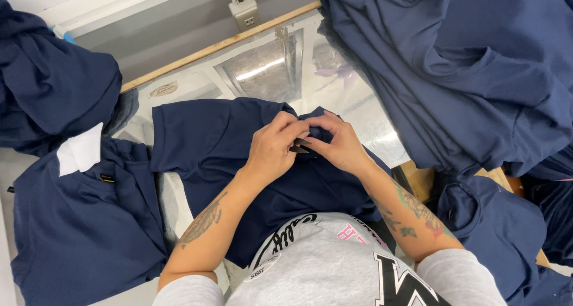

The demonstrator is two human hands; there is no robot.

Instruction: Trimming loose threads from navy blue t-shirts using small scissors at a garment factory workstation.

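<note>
A navy blue shirt (pixel 209 145) lies spread on the shiny table (pixel 262 73) right in front of me. My left hand (pixel 273 148) and my right hand (pixel 337 145) meet over its collar end. Both pinch a small dark tag or label (pixel 300 145) between their fingertips, along with a fold of the navy fabric. Both forearms carry tattoos. My grey printed top fills the bottom of the view.
A heap of navy garments (pixel 453 67) covers the right side. Another navy pile (pixel 48 97) sits at the far left, and a flat navy shirt (pixel 77 222) with a white paper piece (pixel 80 151) lies at the left. A wooden strip (pixel 221 43) edges the table's far side.
</note>
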